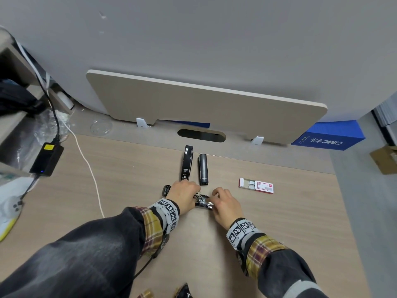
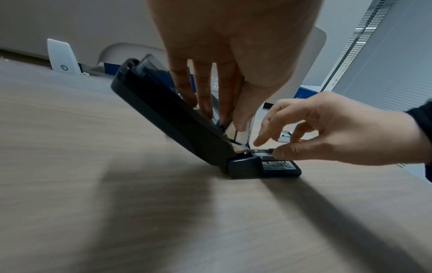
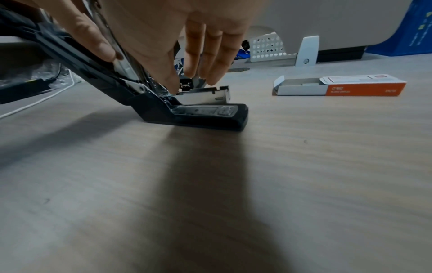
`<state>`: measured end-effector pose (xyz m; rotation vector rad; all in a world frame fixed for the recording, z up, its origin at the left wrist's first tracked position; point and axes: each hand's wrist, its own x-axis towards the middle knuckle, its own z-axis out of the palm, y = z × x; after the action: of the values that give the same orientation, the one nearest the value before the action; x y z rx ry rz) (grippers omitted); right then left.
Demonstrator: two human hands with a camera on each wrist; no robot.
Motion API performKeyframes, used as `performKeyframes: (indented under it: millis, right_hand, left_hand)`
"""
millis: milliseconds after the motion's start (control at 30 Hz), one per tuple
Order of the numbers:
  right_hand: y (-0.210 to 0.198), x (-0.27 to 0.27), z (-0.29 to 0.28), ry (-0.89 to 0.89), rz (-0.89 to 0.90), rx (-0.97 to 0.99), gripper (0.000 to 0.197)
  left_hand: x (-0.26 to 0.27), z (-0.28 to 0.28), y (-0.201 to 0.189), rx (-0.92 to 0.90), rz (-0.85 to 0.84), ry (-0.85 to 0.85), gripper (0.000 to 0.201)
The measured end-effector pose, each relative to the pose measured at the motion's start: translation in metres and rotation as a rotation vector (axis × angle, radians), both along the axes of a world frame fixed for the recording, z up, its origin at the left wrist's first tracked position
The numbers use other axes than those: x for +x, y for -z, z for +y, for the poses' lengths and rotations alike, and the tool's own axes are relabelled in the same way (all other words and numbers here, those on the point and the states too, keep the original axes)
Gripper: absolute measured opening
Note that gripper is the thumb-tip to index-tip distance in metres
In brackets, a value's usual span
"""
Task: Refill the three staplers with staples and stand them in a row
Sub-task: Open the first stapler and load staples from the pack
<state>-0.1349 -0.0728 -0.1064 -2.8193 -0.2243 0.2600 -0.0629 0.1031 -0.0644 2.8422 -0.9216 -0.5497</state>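
Black plastic and bright steel: open stapler (image 2: 177, 118), base flat on the desk (image 1: 279, 233), cover swung up and back, magazine channel (image 3: 203, 95) exposed between the two hands

Left hand (image 1: 182, 195): fingers extended down against the raised cover and its steel arm, holding it open; whether they curl round anything cannot be told

Right hand (image 1: 225, 204): thumb and forefinger (image 2: 264, 136) pinched at the rear of the channel; a staple strip between them cannot be made out; remaining fingers loosely spread

Handling, judged: rigid body, moderately weighty for its size, smooth shell likely slippery; hinge sprung, so the cover may snap shut if released. Best held by the base sides or the cover's long edges, clear of the channel's thin steel rim. Staple strips are light and brittle and break if bent; take by the long sides

Beyond the left hand's fingertips: two black staplers (image 1: 187, 162) (image 1: 203, 169), closed, lying side by side, not yet stood up

Out past the right hand: staple box (image 3: 339, 85), red and white, tray slid partly out, well apart from the stapler

Far from the left hand: power adapter (image 1: 46, 159) and white cable (image 1: 90, 168)
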Motion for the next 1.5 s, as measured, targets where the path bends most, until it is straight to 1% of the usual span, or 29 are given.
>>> performKeyframes:
  millis: [67,167,333,400,433,467,533,567,633,700,767,867,900,967,1033,1167,1300,1500]
  right_hand:
    - [-0.001,0.001,0.002,-0.025,0.026,-0.010,0.027]
    - [-0.001,0.001,0.001,0.013,0.056,-0.023,0.023]
    - [0.001,0.000,-0.005,0.002,0.075,-0.045,0.025]
    - [-0.001,-0.001,-0.005,0.040,0.046,-0.025,0.023]
    - [-0.002,-0.002,-0.007,0.071,0.031,-0.015,0.023]
    - [-0.004,-0.003,-0.010,0.103,0.018,-0.009,0.024]
    - [-0.007,-0.006,-0.018,0.162,0.027,-0.025,0.027]
    - [-0.008,-0.007,-0.023,0.193,0.067,-0.047,0.030]
    - [-0.009,-0.007,-0.028,0.278,0.180,-0.089,0.035]
    - [-0.011,-0.005,-0.029,0.361,0.301,-0.125,0.037]
    - [-0.011,-0.001,-0.027,0.385,0.381,-0.121,0.036]
    - [-0.010,0.001,-0.021,0.366,0.384,-0.015,0.026]
    - [-0.010,0.001,-0.020,0.360,0.382,0.014,0.026]
    - [-0.011,-0.002,-0.021,0.379,0.376,0.065,0.028]
    - [-0.013,-0.006,-0.025,0.425,0.363,0.118,0.032]
    - [-0.015,-0.016,-0.043,0.516,0.379,0.141,0.034]
    - [-0.017,-0.023,-0.055,0.527,0.386,0.155,0.032]
    - [-0.017,-0.021,-0.059,0.516,0.351,0.189,0.033]
  left_hand:
    - [0.000,0.000,0.000,0.005,0.008,0.004,0.018]
    - [0.001,0.000,0.000,0.008,0.016,0.005,0.019]
    - [0.000,-0.001,-0.003,0.040,0.010,0.017,0.020]
    - [0.000,0.001,-0.004,0.038,0.021,0.014,0.025]
    - [0.001,0.004,-0.005,0.036,0.037,0.007,0.032]
    - [0.002,0.007,-0.006,0.053,0.056,-0.004,0.040]
    - [0.007,0.016,-0.010,0.160,0.091,-0.033,0.054]
    - [0.010,0.022,-0.014,0.226,0.114,-0.056,0.056]
    - [0.017,0.031,-0.019,0.283,0.184,-0.093,0.049]
    - [0.022,0.035,-0.023,0.227,0.233,-0.099,0.037]
    - [0.022,0.032,-0.028,0.153,0.220,-0.091,0.032]
    - [0.019,0.018,-0.035,0.041,0.182,-0.056,0.025]
    - [0.017,0.011,-0.037,0.001,0.171,-0.034,0.025]
    - [0.013,-0.002,-0.039,-0.051,0.153,0.012,0.031]
    - [0.007,-0.015,-0.037,-0.061,0.124,0.059,0.034]
    - [0.000,-0.037,-0.024,-0.069,0.082,0.104,0.032]
    - [-0.005,-0.056,-0.009,-0.015,0.015,0.147,0.035]
    - [-0.010,-0.075,0.006,0.012,0.055,0.115,0.040]
